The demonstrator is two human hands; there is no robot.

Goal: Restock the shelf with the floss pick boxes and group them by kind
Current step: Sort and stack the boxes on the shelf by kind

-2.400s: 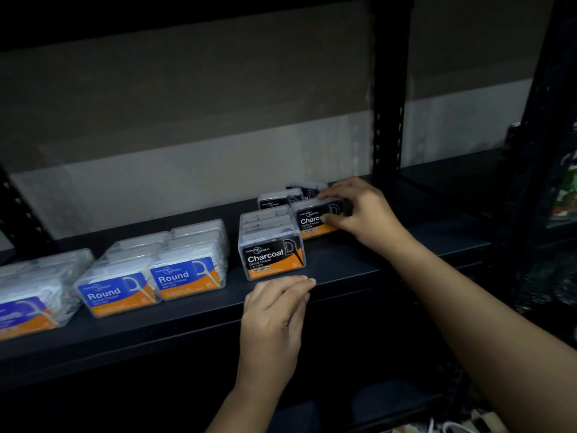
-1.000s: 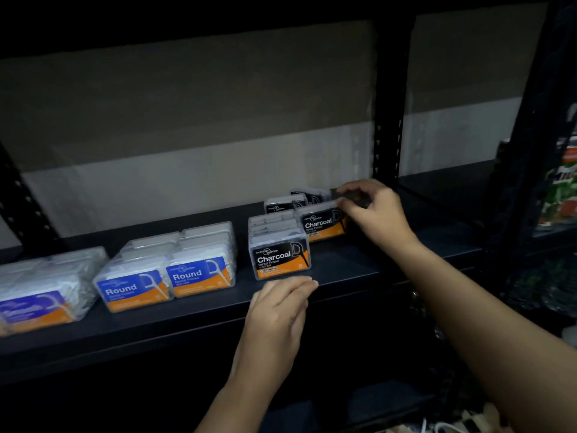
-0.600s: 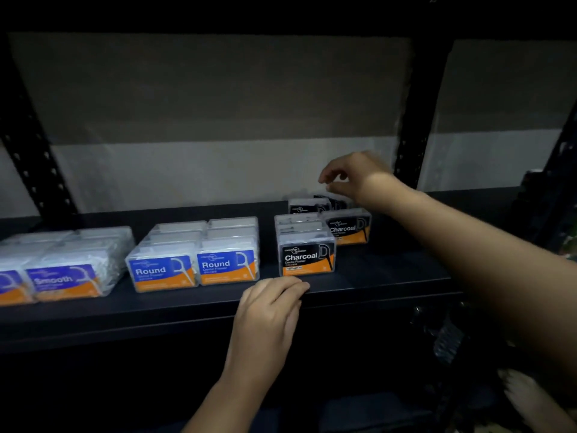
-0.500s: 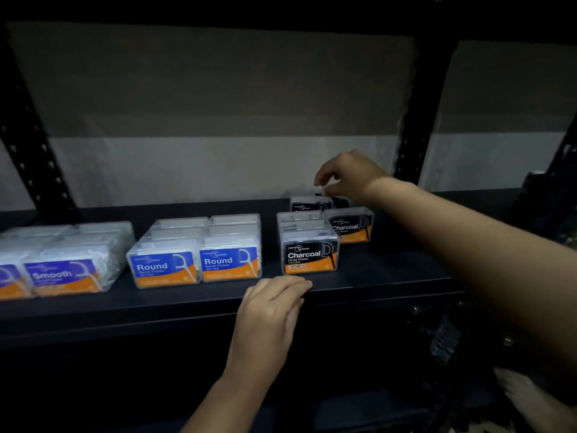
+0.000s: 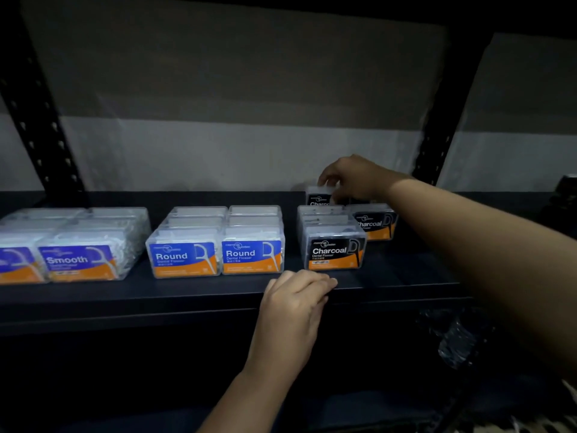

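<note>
Floss pick boxes stand in groups on a dark shelf. Blue "Smooth" boxes are at the left, blue "Round" boxes in the middle, black "Charcoal" boxes at the right. A second Charcoal row stands beside it, set further back. My right hand reaches to the back and pinches the top of a rear Charcoal box. My left hand rests on the shelf's front edge below the front Charcoal box, fingers lightly bent, holding nothing.
Black perforated uprights stand at the left and right of the bay. A pale wall closes the back. To the right of the Charcoal boxes the shelf surface is bare. Dim clutter sits lower right.
My right hand left the side Charcoal box, rose and moved back to the rear box. The view swung left, bringing the Smooth boxes in. My left hand stayed on the shelf edge.
</note>
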